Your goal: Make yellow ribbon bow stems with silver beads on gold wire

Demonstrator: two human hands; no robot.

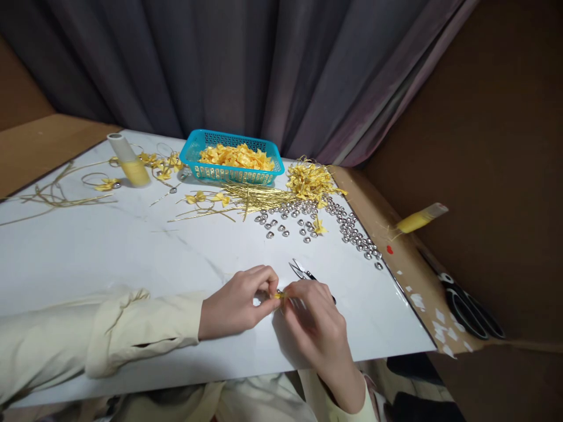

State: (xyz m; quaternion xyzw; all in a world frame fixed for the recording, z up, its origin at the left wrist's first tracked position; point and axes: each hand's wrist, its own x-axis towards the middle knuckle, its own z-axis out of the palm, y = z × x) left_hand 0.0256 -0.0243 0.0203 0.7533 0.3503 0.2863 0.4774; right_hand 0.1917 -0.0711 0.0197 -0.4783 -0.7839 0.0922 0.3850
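My left hand [240, 302] and my right hand [314, 319] meet near the front edge of the white table [109, 252]. Their fingertips pinch together on one small yellow piece [278, 295], perhaps a little bow. A pair of small snips [301, 271] lies just beyond my right hand. Further back, several silver beads [308, 220] are scattered across the table, next to a bundle of gold wires [246, 198] and a heap of yellow bows [310, 179].
A turquoise basket [193, 153] full of yellow pieces stands at the back. A yellow glue bottle [129, 161] lies at the back left, another [417, 220] at the right on cardboard. Black scissors [466, 308] lie at the right. Grey curtains hang behind.
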